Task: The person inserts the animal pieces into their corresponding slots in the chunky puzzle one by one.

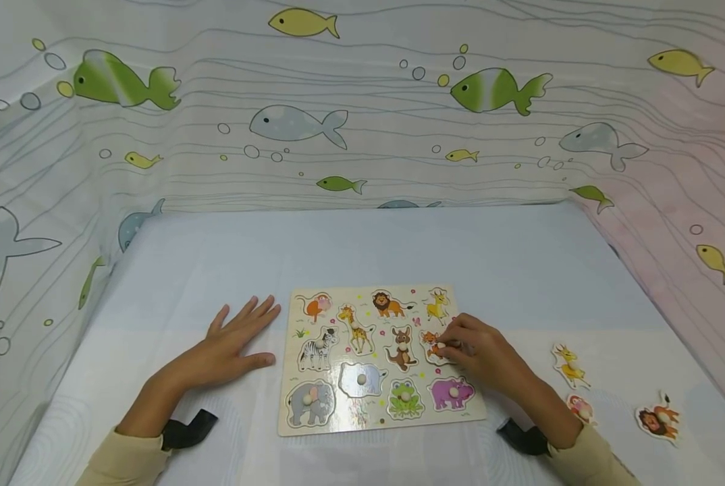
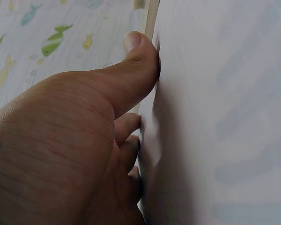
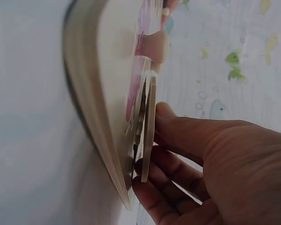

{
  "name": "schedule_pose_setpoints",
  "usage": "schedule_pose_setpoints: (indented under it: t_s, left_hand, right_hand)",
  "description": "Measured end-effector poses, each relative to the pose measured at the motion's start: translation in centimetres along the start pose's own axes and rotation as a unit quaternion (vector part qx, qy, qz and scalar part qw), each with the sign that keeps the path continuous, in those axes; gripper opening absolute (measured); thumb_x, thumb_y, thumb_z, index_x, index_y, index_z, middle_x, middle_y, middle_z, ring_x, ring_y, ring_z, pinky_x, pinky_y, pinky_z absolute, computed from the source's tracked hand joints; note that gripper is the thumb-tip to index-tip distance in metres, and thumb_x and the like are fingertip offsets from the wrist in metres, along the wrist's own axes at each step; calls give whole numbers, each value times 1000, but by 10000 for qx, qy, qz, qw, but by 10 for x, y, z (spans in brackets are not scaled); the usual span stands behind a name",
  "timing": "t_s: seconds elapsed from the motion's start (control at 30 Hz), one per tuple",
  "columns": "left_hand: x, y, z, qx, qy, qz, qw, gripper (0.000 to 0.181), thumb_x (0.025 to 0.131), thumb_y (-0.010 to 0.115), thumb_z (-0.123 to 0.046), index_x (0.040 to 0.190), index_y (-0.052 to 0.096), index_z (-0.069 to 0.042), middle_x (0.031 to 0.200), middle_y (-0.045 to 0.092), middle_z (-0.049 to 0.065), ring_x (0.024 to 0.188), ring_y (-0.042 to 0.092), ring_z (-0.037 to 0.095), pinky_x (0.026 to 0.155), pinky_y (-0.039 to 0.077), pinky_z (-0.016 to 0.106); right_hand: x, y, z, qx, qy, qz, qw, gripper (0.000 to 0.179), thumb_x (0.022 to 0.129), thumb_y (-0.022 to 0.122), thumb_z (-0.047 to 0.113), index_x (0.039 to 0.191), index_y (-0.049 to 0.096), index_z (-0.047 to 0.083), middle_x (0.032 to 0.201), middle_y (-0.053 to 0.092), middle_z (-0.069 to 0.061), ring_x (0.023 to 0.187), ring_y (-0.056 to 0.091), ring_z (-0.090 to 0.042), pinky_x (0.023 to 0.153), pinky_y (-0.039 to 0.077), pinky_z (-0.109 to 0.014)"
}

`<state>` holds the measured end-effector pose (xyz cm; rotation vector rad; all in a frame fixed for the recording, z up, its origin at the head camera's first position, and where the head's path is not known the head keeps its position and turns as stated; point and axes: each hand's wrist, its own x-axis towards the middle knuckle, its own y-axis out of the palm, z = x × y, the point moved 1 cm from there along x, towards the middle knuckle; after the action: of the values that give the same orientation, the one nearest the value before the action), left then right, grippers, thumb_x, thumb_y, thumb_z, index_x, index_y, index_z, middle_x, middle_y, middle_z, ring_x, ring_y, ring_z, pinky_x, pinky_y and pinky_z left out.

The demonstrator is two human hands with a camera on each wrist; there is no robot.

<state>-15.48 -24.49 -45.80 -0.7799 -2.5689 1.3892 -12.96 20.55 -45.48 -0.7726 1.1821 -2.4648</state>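
A wooden animal puzzle board (image 1: 368, 420) lies on the white table. My right hand (image 1: 484, 351) pinches an orange tiger puzzle piece (image 1: 431, 343) at the board's right side. In the right wrist view the tiger piece (image 3: 150, 126) stands slightly tilted off the board (image 3: 91, 79), between thumb and fingers. The fingers hide part of it in the head view. My left hand (image 1: 231, 354) rests on the table left of the board, fingers spread, holding nothing. Knobbed elephant (image 1: 320, 408), frog (image 1: 406, 403) and hippo (image 1: 444, 395) pieces sit in the board's lower row.
Right of my right forearm lie loose puzzle pieces: a yellow antelope (image 1: 570, 366), a monkey (image 1: 580, 408) partly behind the sleeve, and a lion (image 1: 659, 420). A fish-print curtain (image 1: 399, 155) stands behind the table (image 1: 362, 246). Dark wrist-camera mounts (image 1: 189, 430) sit under both wrists.
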Motion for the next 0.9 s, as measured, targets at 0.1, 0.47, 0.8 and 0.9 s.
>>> schedule_pose_setpoints:
  t_s: [0.1,0.47,0.8,0.9]
  left_hand:
    - [1,0,1,3,-31,34,10000,87,90,68,-52,160,27,-20,168,20,9,156,7,39,121,-10,62]
    - [0,1,1,3,42,-55,10000,87,90,68,-51,159,28,-18,167,21,11,155,8,41,121,-10,63]
    - [-1,-2,-1,27,-28,26,10000,86,90,66,-52,159,28,-18,167,20,10,155,8,41,120,-10,63]
    - [-1,-2,-2,21,-9,37,10000,86,91,66,-52,159,28,-18,167,20,11,155,8,41,120,-9,64]
  right_hand:
    - [1,1,1,-104,12,-13,9999,13,80,83,8,90,75,13,94,61,7,78,54,-2,64,51,-18]
    - [1,2,1,-272,-55,11,9996,13,79,84,10,88,75,13,91,62,6,81,53,-4,65,51,-18]
    - [2,3,-1,-283,-114,0,9995,13,78,85,9,87,75,12,89,62,6,80,52,-5,64,49,-17]
    - [1,3,-2,-301,-105,7,9995,14,78,85,9,87,75,12,89,62,7,80,51,-5,64,48,-17]
